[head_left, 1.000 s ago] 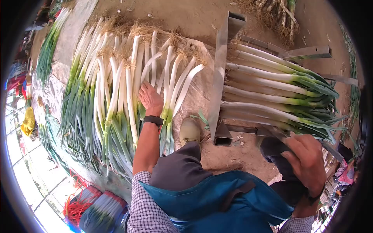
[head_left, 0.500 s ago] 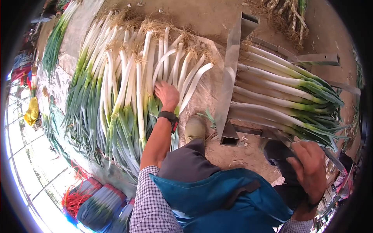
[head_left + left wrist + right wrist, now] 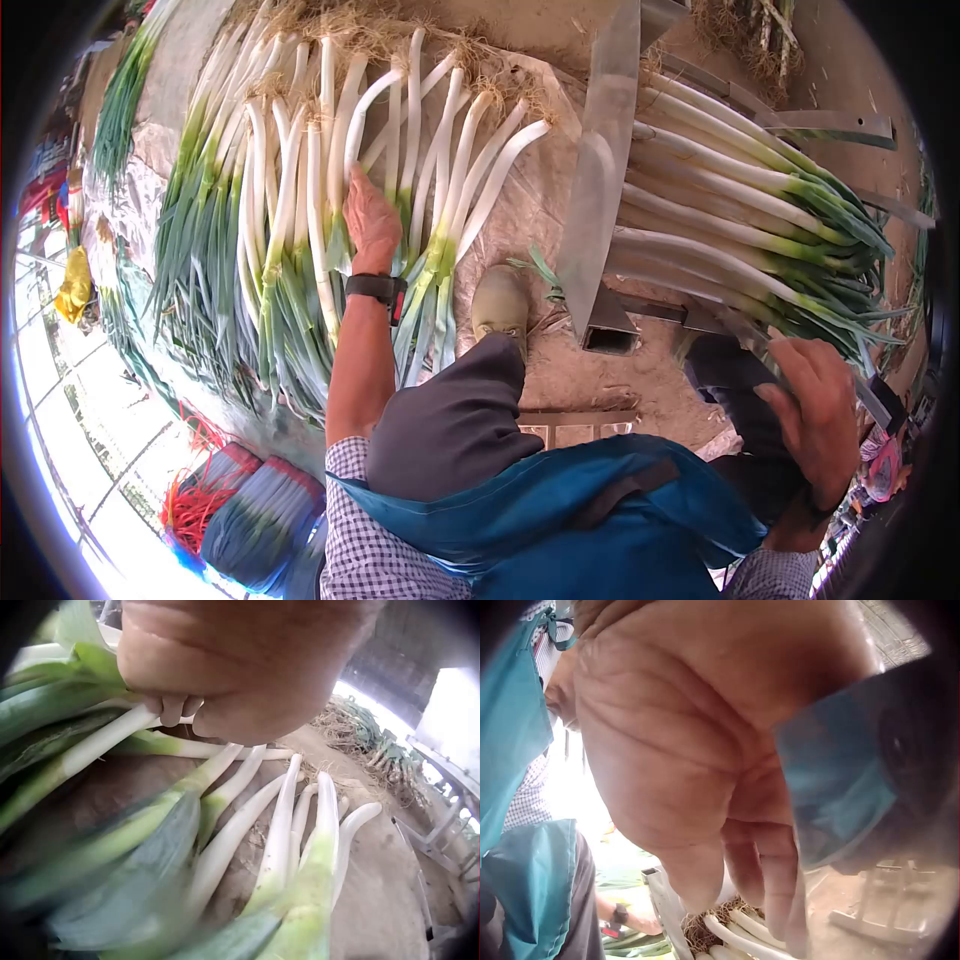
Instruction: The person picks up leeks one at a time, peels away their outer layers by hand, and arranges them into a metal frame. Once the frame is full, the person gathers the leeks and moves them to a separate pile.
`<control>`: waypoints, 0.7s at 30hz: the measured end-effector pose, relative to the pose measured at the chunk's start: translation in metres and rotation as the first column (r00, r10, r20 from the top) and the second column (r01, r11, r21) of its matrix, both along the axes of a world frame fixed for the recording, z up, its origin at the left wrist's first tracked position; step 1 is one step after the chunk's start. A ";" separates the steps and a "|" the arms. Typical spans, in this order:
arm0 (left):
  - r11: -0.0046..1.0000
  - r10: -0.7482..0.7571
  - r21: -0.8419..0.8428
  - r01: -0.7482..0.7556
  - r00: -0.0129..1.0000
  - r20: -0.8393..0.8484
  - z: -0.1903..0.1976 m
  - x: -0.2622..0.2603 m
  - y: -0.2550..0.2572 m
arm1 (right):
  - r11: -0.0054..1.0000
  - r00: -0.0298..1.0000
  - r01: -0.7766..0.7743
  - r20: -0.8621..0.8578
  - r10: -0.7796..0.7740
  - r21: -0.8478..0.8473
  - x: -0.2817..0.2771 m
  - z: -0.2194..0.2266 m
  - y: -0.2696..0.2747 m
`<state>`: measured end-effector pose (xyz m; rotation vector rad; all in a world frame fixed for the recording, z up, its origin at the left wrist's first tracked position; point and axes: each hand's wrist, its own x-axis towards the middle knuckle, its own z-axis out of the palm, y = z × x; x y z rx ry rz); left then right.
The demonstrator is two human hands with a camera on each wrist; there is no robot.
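In the head view my left hand (image 3: 372, 225) is among the white stems of the spread leeks (image 3: 310, 200), its fingers round a leek (image 3: 370, 110) whose top bends right. The left wrist view shows curled fingertips against a white stem (image 3: 112, 739); the palm hides part of it. My right hand (image 3: 818, 420) hangs at the lower right, fingers bent round a flat shiny metal piece (image 3: 840, 787), which mirrors blue cloth in the right wrist view. Near that hand, a row of leeks (image 3: 730, 215) lies in a metal frame (image 3: 600, 180), roots by its upright plate.
A shoe (image 3: 500, 300) stands between the leek pile and the frame. Tied bundles with red strings (image 3: 265, 520) sit at the lower left. More leeks (image 3: 125, 90) lie at the upper left, and rooted stalks (image 3: 765, 40) at the top right.
My left hand has moved left among the stems and its fingers have closed round a leek, whose white end now bends out. My right hand keeps its bent pose. The head view has shifted.
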<state>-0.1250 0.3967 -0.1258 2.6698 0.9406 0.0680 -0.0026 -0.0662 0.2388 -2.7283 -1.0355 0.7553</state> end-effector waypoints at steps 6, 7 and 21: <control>0.997 0.028 -0.066 -0.034 0.995 -0.092 -0.019 0.032 -0.016 | 1.000 1.000 -0.017 -0.019 0.018 0.014 0.002 0.006 0.002; 0.999 0.010 -0.039 -0.014 0.996 -0.087 -0.021 0.036 -0.016 | 1.000 0.999 -0.021 -0.025 0.021 0.016 0.004 0.007 0.003; 0.988 0.052 -0.124 -0.096 0.947 -0.317 -0.015 0.116 0.000 | 0.998 0.995 0.058 -0.082 -0.060 -0.028 0.019 0.013 0.001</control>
